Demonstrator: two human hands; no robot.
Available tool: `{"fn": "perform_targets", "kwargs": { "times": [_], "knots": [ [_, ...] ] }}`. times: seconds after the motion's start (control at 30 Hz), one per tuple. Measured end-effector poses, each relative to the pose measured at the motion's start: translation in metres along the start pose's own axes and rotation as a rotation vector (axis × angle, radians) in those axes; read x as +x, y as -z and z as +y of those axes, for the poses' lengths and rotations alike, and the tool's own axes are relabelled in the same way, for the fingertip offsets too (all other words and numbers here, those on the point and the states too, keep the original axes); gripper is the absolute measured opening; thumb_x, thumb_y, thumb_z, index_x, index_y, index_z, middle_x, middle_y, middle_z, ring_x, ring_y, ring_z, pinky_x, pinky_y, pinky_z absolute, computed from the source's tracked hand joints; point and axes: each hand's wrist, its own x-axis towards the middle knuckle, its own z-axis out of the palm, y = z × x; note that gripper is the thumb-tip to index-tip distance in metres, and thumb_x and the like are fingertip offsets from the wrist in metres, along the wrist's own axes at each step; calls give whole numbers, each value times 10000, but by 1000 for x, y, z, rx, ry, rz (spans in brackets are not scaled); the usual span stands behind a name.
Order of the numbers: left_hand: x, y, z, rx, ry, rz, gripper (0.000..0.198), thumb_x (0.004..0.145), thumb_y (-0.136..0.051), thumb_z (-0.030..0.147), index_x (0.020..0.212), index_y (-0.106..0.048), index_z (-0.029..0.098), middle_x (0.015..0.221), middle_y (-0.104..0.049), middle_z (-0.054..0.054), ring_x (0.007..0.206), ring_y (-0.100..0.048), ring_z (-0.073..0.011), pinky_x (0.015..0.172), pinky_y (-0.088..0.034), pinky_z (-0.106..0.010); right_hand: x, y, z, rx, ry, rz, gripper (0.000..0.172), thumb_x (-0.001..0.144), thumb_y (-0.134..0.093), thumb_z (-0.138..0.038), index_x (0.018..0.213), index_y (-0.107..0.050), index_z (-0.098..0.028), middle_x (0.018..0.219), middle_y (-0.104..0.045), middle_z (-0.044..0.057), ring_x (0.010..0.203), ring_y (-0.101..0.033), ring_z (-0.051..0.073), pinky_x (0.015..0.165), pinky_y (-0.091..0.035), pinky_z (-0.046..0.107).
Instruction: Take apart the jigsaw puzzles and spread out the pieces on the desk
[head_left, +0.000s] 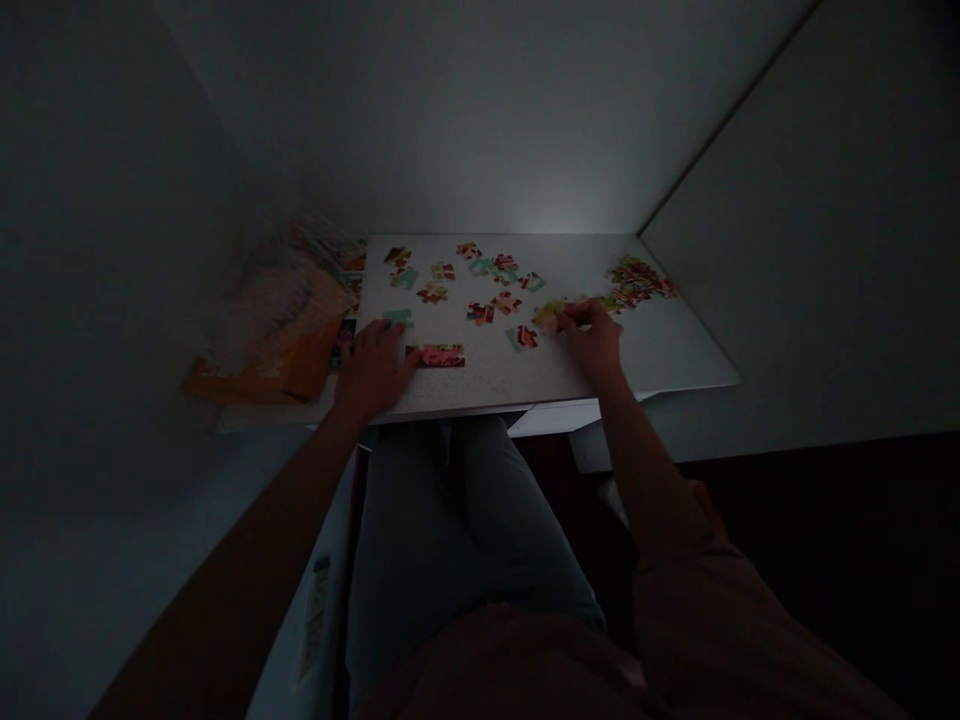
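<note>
My left hand [371,370] lies flat on the white tabletop with its fingers spread. Its thumb is beside a pink, joined strip of puzzle pieces [441,356], and a pale green puzzle piece [399,317] lies at its fingertips. Further right, the fingers of my right hand [595,340] are pinched on a yellow-green puzzle piece [550,317], low over the table. Other pieces lie partly hidden behind this hand. Scattered between the hands are several loose pieces, among them a red and green one [523,338] and a dark red one [481,314].
A heap of puzzle pieces [637,281] sits at the table's right end. On the left stands an orange box [281,340] with clear plastic wrap [262,270] over it. Walls border the white table [510,385] at the back and sides. The light is dim.
</note>
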Motion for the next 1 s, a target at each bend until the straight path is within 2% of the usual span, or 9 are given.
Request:
{"fn": "perform_targets", "kwargs": {
  "times": [0.1,0.2,0.27,0.37,0.43,0.57,0.73,1.0],
  "knots": [
    [0,1,1,5,10,-15,674,1246,-521,563,1814,-620,214,1939,-544,-249,1828,-480,-443,1549,-311,-754,-4,-2,-2,-179,-27,2,268,948,-852,-377,1178,-743,-293,1293,-911,127,1201,-846,373,1318,-465,745],
    [0,3,2,7,21,-20,685,1245,-517,566,1825,-607,213,1944,-535,-247,1832,-474,-435,1546,-330,-735,-7,-5,-6,-264,9,1,393,924,-871,-383,1294,-798,-272,1461,-862,195,1416,-766,457,1275,-471,748],
    [-1,3,3,9,24,-20,681,1246,-513,557,1826,-603,211,1945,-532,-248,1831,-474,-434,1544,-334,-736,-10,-4,-7,-268,86,-39,398,994,-831,-417,1367,-831,-277,1512,-825,207,1457,-734,462,1258,-484,728],
    [-1,5,4,18,19,-26,667,1248,-512,550,1821,-609,223,1945,-531,-247,1831,-473,-434,1542,-342,-735,-15,-2,-8,-290,283,-193,415,1105,-784,-501,1471,-881,-331,1588,-778,190,1535,-671,475,1271,-473,726],
    [-2,6,5,19,19,-31,656,1250,-517,552,1823,-610,245,1946,-531,-239,1836,-469,-430,1542,-344,-737,-19,-2,-9,-335,373,-284,452,1120,-798,-547,1526,-893,-375,1628,-758,172,1588,-613,498,1290,-457,744],
    [-2,6,5,22,28,-32,642,1252,-528,553,1829,-602,281,1958,-521,-217,1844,-464,-419,1555,-318,-743,-22,-4,-9,-370,384,-307,523,1113,-824,-593,1588,-890,-387,1663,-737,173,1597,-575,519,1307,-446,773],
    [-1,7,5,25,32,-46,646,1253,-526,546,1824,-617,258,1959,-522,-224,1857,-454,-416,1574,-273,-737,-21,-4,-8,-348,382,-289,505,1122,-827,-630,1565,-903,-402,1647,-739,163,1570,-611,496,1313,-447,764],
    [-2,9,5,25,22,-59,709,1237,-588,578,1846,-615,216,1959,-509,-261,1852,-458,-449,1545,-317,-770,-21,-5,-7,-321,382,-294,512,1078,-845,-638,1520,-917,-389,1597,-767,172,1540,-647,503,1299,-458,784]
  ]
}}
